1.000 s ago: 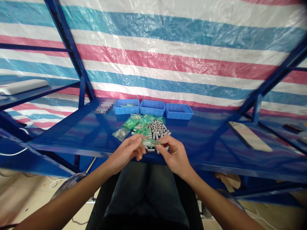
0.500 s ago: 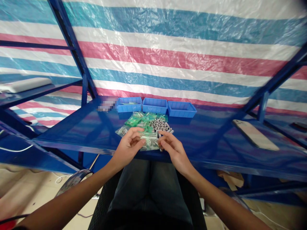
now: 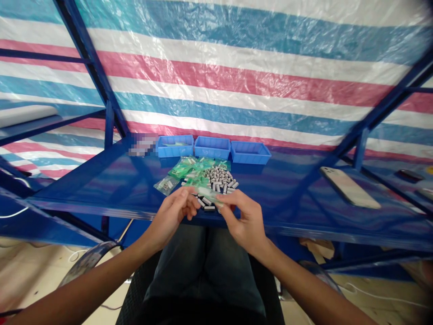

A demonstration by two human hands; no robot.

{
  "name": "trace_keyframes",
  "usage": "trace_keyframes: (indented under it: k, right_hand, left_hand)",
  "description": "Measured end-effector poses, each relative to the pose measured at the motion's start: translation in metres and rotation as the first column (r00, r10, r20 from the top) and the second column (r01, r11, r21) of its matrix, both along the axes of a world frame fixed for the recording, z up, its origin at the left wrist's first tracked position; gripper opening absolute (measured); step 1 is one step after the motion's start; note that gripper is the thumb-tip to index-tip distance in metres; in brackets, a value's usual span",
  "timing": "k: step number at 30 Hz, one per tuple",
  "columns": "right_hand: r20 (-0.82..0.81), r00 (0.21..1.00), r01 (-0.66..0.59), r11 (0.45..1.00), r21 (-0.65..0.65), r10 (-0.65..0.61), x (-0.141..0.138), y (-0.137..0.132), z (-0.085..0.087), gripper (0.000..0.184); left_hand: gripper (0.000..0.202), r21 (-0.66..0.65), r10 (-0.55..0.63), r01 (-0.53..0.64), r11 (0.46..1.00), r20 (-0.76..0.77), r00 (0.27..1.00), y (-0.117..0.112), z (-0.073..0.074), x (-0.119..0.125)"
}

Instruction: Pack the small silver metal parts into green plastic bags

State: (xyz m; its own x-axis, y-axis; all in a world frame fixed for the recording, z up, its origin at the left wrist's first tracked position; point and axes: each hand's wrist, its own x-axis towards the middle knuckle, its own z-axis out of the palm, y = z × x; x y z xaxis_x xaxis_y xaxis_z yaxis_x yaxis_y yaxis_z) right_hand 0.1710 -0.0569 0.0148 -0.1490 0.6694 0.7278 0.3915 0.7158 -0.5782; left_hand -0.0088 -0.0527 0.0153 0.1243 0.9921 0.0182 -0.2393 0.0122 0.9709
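Note:
My left hand (image 3: pixel 174 213) and my right hand (image 3: pixel 241 219) pinch the two ends of a small clear plastic bag (image 3: pixel 207 194) just above the near edge of the blue shelf (image 3: pixel 101 187). Both hands have fingers curled on the bag. Right behind the bag lies a pile of small grey metal cylinders (image 3: pixel 219 178). Several green-printed bags (image 3: pixel 189 169) lie beside that pile, and one clear bag with parts (image 3: pixel 165 184) lies to their left.
Three blue plastic bins (image 3: pixel 212 148) stand in a row at the back of the shelf. A phone (image 3: pixel 348 187) lies on the shelf to the right. Blue frame posts rise at left and right, with a striped tarp behind. My legs are under the shelf edge.
The bag was spread flat between my hands half a second ago; now it is pulled narrower and held edge-on. My hands have shifted slightly left and nearer.

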Motion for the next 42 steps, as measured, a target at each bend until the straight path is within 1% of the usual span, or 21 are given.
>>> trace_keyframes:
  k: [3, 5, 7, 10, 13, 17, 18, 20, 22, 24, 26, 28, 30, 31, 33, 35, 37, 39, 40, 41, 42]
  right_hand:
    - [0.132, 0.989, -0.081, 0.993, 0.085, 0.069, -0.001, -0.001, -0.009, 0.020]
    - [0.132, 0.990, -0.064, 0.994, 0.088, 0.052, -0.002, -0.001, -0.012, 0.023]
    - [0.091, 0.995, -0.036, 0.998, 0.061, 0.030, -0.002, 0.000, -0.012, 0.027]
    - [0.030, 0.996, -0.084, 0.995, -0.046, 0.086, -0.002, 0.000, -0.009, 0.030]
    - [-0.102, 0.981, -0.187, 0.958, -0.217, 0.168, -0.004, -0.002, -0.010, 0.030]
    - [-0.286, 0.952, -0.212, 0.902, -0.375, 0.105, -0.011, -0.001, -0.018, 0.039]
    - [-0.295, 0.951, -0.208, 0.890, -0.407, 0.088, -0.013, -0.001, -0.019, 0.038]
    - [-0.270, 0.960, -0.190, 0.878, -0.440, 0.072, -0.014, 0.000, -0.018, 0.026]
    - [-0.198, 0.979, -0.123, 0.908, -0.400, 0.046, -0.012, 0.000, -0.014, 0.011]
    - [-0.108, 0.994, -0.034, 0.966, -0.256, 0.006, -0.009, -0.002, -0.009, 0.007]
    - [-0.031, 0.999, 0.015, 0.999, -0.050, -0.016, -0.006, -0.004, -0.006, 0.015]
    - [0.036, 0.999, 0.003, 0.993, 0.122, -0.007, -0.004, -0.006, -0.007, 0.024]
    - [0.097, 0.995, -0.019, 0.982, 0.188, 0.001, -0.004, -0.006, -0.010, 0.030]
    - [0.108, 0.994, -0.018, 0.984, 0.178, -0.001, -0.004, -0.006, -0.012, 0.032]
    - [0.069, 0.997, 0.014, 0.996, 0.088, -0.020, -0.006, -0.004, -0.014, 0.033]
    - [-0.066, 0.997, 0.030, 0.996, -0.080, -0.035, -0.008, -0.002, -0.014, 0.031]
    - [-0.207, 0.978, -0.061, 0.953, -0.298, -0.002, -0.009, 0.000, -0.012, 0.027]
    - [-0.272, 0.961, -0.176, 0.873, -0.455, 0.052, -0.011, -0.001, -0.009, 0.018]
    - [-0.260, 0.962, -0.202, 0.848, -0.491, 0.079, -0.012, -0.002, -0.008, 0.013]
    - [-0.222, 0.971, -0.194, 0.848, -0.493, 0.093, -0.012, -0.003, -0.007, 0.010]
    - [-0.167, 0.982, -0.159, 0.872, -0.463, 0.090, -0.012, -0.005, -0.006, 0.010]
  left_hand:
    - [0.030, -0.105, -0.052, 0.071, 0.992, 0.168, 0.984, -0.001, 0.001, -0.001]
    - [0.025, -0.108, -0.033, 0.053, 0.993, 0.185, 0.982, 0.000, 0.000, -0.004]
    - [0.023, -0.085, -0.013, 0.025, 0.996, 0.144, 0.989, 0.001, 0.000, -0.006]
    - [0.020, 0.001, -0.007, 0.007, 1.000, -0.005, 1.000, 0.002, 0.000, -0.007]
    - [0.019, 0.072, 0.026, -0.015, 0.997, -0.151, 0.988, 0.003, -0.002, -0.007]
    - [0.019, 0.156, 0.059, -0.025, 0.988, -0.223, 0.973, 0.002, -0.003, -0.007]
    - [0.019, 0.171, 0.053, -0.013, 0.985, -0.232, 0.971, 0.001, -0.003, -0.007]
    - [0.018, 0.188, 0.048, -0.001, 0.982, -0.244, 0.969, -0.001, -0.003, -0.007]
    - [0.017, 0.191, 0.072, -0.025, 0.981, -0.244, 0.967, -0.001, -0.002, -0.008]
    - [0.018, 0.165, 0.097, -0.058, 0.985, -0.236, 0.967, -0.001, -0.002, -0.008]
    - [0.024, 0.098, 0.078, -0.061, 0.993, -0.188, 0.979, -0.001, -0.001, -0.006]
    - [0.031, 0.004, 0.001, 0.000, 1.000, -0.091, 0.996, -0.003, -0.001, -0.004]
    - [0.029, -0.049, -0.089, 0.089, 0.995, -0.001, 0.996, -0.005, 0.001, -0.003]
    - [0.026, -0.052, -0.117, 0.117, 0.992, 0.017, 0.993, -0.005, 0.001, -0.003]
    - [0.018, -0.021, -0.108, 0.108, 0.994, -0.004, 0.994, -0.005, 0.001, -0.004]
    - [0.015, 0.021, -0.043, 0.044, 0.999, -0.046, 0.998, -0.003, -0.001, -0.007]
    - [0.015, 0.058, 0.012, -0.007, 0.998, -0.082, 0.997, -0.001, -0.001, -0.009]
    - [0.017, 0.094, 0.040, -0.029, 0.995, -0.114, 0.993, -0.001, -0.001, -0.009]
    - [0.017, 0.115, 0.047, -0.032, 0.993, -0.130, 0.990, -0.002, 0.000, -0.009]
    - [0.017, 0.136, 0.053, -0.033, 0.990, -0.145, 0.988, -0.003, 0.001, -0.008]
    - [0.017, 0.154, 0.058, -0.033, 0.988, -0.159, 0.986, -0.004, 0.001, -0.008]
